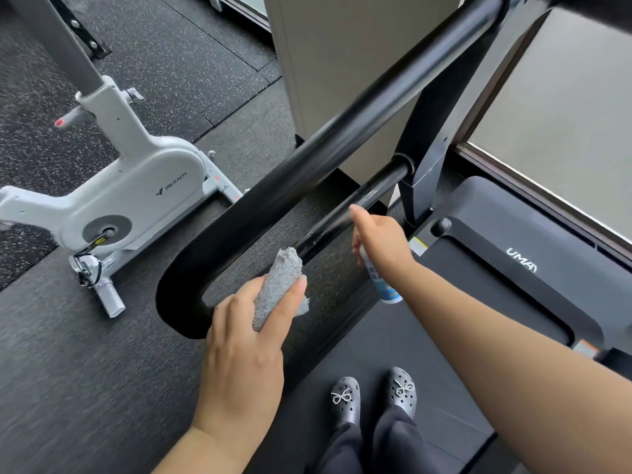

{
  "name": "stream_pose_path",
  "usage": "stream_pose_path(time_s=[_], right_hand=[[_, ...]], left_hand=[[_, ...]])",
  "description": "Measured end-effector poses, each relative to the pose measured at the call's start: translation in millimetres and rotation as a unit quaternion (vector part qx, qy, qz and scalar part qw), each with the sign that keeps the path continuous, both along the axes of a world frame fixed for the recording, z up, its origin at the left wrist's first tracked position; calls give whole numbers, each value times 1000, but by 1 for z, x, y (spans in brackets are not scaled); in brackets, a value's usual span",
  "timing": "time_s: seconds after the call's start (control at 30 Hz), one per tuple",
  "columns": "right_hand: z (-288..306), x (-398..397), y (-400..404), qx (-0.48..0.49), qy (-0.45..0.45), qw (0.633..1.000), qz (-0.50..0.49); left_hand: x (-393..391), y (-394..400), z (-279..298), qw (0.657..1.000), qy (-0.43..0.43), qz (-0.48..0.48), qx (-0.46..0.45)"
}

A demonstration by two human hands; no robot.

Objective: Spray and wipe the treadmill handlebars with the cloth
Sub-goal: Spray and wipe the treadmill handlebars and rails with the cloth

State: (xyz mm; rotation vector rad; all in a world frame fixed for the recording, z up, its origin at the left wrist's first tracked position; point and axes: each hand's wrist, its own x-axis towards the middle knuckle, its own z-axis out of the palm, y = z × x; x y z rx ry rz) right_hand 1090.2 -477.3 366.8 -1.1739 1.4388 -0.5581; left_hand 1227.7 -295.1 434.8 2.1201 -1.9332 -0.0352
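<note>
The treadmill's thick black padded handlebar [307,159] runs diagonally from upper right down to a curved loop at lower left. Under it lies a thinner glossy black bar [369,196]. My left hand [246,343] grips a folded grey fluffy cloth [278,285] just below the loop, with the cloth's tip close to the thin bar. My right hand [379,234] holds a small white spray bottle [379,282] with a blue label. Its index finger is stretched out on top, and the nozzle is aimed at the thin bar.
A white exercise bike [136,186] stands to the left on speckled rubber flooring. The treadmill belt [386,336] is under my feet in grey clogs [376,395]. A beige pillar [342,63] and a frosted window [564,114] lie beyond the handlebar.
</note>
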Motion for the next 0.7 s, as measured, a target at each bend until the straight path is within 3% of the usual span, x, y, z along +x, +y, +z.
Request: stream_pose_path(time_s=[0.13, 0.33, 0.5, 0.7], right_hand=[[-1, -26, -28, -10, 42, 998, -52], [11, -61, -48, 16, -20, 993, -113], [24, -94, -35, 29, -50, 989, -137], [28, -123, -33, 45, -59, 987, -142]], left_hand=[[-5, -12, -5, 1000, -9, 5, 24], [-23, -53, -14, 1000, 20, 8, 17], [-60, -146, -29, 999, 43, -6, 21], [-102, -241, -74, 991, -12, -3, 130]])
